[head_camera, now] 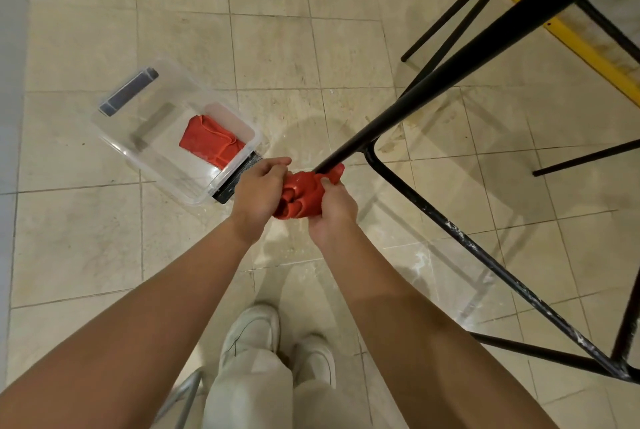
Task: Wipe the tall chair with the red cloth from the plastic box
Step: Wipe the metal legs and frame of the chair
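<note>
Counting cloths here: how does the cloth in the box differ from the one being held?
The box cloth lies folded and untouched in the clear box; the held cloth is bunched, gripped by the left hand and right hand around a chair leg. Both are red.

- The beige tiled floor (277,54) is carrying everything.
- A clear plastic box (162,154) is sitting on it, left.
- The tall chair (485,47) is standing right.
- White shoes (252,331) are standing nearest.

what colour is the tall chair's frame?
Black chair frame, with white flecks along the lower rail. Shows best in the head view.
</note>
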